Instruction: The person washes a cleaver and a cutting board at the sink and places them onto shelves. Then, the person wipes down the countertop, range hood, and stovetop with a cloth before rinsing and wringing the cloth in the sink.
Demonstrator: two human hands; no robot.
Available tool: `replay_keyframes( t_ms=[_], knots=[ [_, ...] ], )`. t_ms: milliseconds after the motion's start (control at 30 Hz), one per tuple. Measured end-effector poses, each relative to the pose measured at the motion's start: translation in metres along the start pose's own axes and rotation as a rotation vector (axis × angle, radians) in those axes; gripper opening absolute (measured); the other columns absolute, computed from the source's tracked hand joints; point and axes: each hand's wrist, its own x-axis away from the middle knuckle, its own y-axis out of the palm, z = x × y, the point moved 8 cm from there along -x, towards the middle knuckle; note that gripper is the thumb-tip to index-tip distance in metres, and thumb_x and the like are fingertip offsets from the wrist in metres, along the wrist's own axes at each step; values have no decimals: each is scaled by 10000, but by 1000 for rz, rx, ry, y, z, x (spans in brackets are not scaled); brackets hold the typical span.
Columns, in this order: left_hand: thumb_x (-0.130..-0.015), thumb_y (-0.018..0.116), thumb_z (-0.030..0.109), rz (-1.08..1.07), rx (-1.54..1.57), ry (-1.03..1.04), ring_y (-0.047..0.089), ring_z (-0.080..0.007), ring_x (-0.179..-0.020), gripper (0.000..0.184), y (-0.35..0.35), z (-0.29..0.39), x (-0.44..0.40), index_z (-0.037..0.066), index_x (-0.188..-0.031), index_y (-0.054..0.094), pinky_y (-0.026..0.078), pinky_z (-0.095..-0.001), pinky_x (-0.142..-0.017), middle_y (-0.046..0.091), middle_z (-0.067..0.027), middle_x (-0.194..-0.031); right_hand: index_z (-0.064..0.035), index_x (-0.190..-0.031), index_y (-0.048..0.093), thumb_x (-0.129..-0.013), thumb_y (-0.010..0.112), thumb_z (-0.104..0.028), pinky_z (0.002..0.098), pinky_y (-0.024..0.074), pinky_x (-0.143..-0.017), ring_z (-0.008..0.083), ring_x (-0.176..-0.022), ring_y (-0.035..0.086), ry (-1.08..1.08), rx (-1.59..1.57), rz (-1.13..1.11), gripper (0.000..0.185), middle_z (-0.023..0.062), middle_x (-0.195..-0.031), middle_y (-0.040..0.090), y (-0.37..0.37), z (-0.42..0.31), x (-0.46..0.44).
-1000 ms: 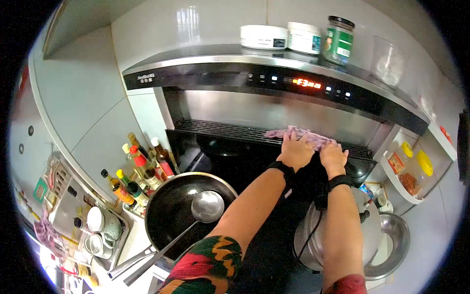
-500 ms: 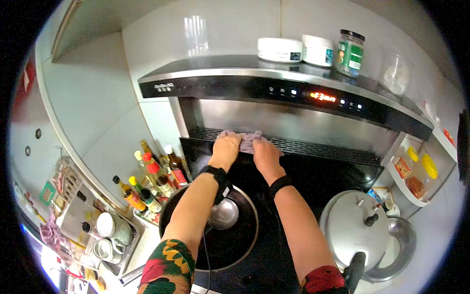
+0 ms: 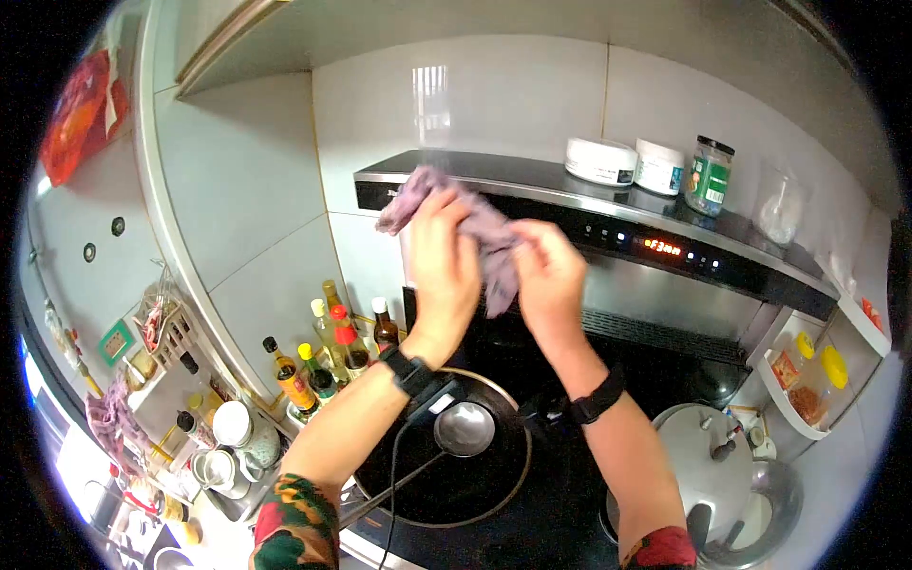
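A crumpled purple-grey cloth [image 3: 489, 228] hangs between my two hands, in front of the black and steel range hood [image 3: 418, 171]. My left hand [image 3: 444, 271] is closed on its left part, and a bunched end sticks out past the fingers. At the cloth's right edge, my right hand [image 3: 551, 280] pinches it between thumb and fingers. The cloth's lower corner dangles between the wrists. Below my left wrist sits a dark wok [image 3: 446, 499] with a metal ladle [image 3: 465, 429] lying in it.
Several sauce bottles [image 3: 290, 378] stand left of the wok. A pressure cooker [image 3: 698, 456] is on the right. White tubs [image 3: 600, 161] and a green-labelled jar [image 3: 709, 176] rest on the hood. Corner shelves [image 3: 793, 394] hold yellow-lidded jars.
Both hands have lifted the cloth from the slotted ledge at the hood's lower back up to its front panel. The view has tilted upward and turned left.
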Motion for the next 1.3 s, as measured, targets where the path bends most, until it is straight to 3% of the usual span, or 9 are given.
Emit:
replay_keyframes(
  t_ms=[133, 200, 300, 400, 567, 733, 833, 1167, 1300],
  knots=[
    [-758, 510, 43, -287, 210, 102, 429, -344, -1075, 244, 60, 21, -22, 0, -999, 498, 314, -407, -934, 502, -169, -1083, 6, -896, 577, -757, 447, 49, 342, 447, -803, 288, -948, 564, -530, 280, 171, 196, 166, -953, 595, -28, -61, -31],
    [-803, 512, 136, -312, -81, 290, 445, -296, -1084, 257, 68, 25, -27, 41, -1042, 517, 324, -366, -934, 506, -135, -1131, 2, -898, 587, -746, 465, 9, 391, 427, -847, 320, -998, 535, -589, 576, 18, 195, 175, -991, 585, -18, -54, -35],
    [-836, 461, 167, -423, -112, 211, 413, -279, -1130, 268, 73, -26, -26, 64, -1077, 516, 303, -371, -961, 490, -118, -1171, -37, -1087, 527, -788, 412, -113, 444, 281, -982, 301, -1102, 460, -669, 1023, -242, 328, 135, -1163, 508, 20, -19, -27],
    [-847, 438, 182, -433, -127, 57, 362, -290, -1176, 294, 48, -71, -30, 77, -1113, 504, 268, -378, -992, 435, -125, -1235, -37, -1134, 497, -804, 402, -134, 453, 233, -1002, 276, -1167, 388, -716, 1092, -353, 357, 108, -1253, 426, 64, -14, -22],
    [-828, 441, 129, -278, -192, -26, 350, -348, -1164, 274, 26, -115, -32, 80, -1084, 524, 265, -397, -992, 414, -155, -1248, -17, -1126, 495, -777, 427, -101, 435, 227, -1007, 265, -1161, 397, -634, 1081, -290, 365, 117, -1200, 476, 93, -31, -12],
    [-803, 434, 133, -208, -192, -8, 456, -343, -1023, 233, 28, -103, -41, 49, -975, 568, 342, -416, -892, 538, -157, -1074, 4, -960, 537, -708, 479, -56, 391, 377, -716, 280, -802, 524, -580, 770, 174, 266, 123, -848, 561, -43, -70, 13],
    [-768, 448, 134, -303, -146, 86, 523, -317, -883, 204, 53, -76, -42, 40, -894, 577, 381, -418, -796, 586, -136, -923, -23, -1212, 378, -741, 499, -62, 397, 365, -720, 292, -846, 485, -59, 978, 383, 487, 137, -906, 504, -139, -26, 33],
    [-768, 443, 162, -393, -29, 85, 540, -320, -847, 210, 100, 9, -37, 49, -874, 584, 394, -403, -799, 593, -139, -875, -103, -1344, 193, -746, 517, -56, 461, 404, -691, 314, -728, 550, 262, 1399, 40, 681, 127, -785, 568, -184, 13, 31],
    [-767, 441, 166, -421, -11, 15, 539, -327, -846, 212, 101, 9, -40, 45, -857, 590, 394, -411, -793, 596, -135, -870, -114, -1297, 288, -760, 512, -100, 432, 459, -687, 336, -776, 588, 341, 1042, 125, 582, 181, -928, 584, -197, -4, 24]
  ],
)
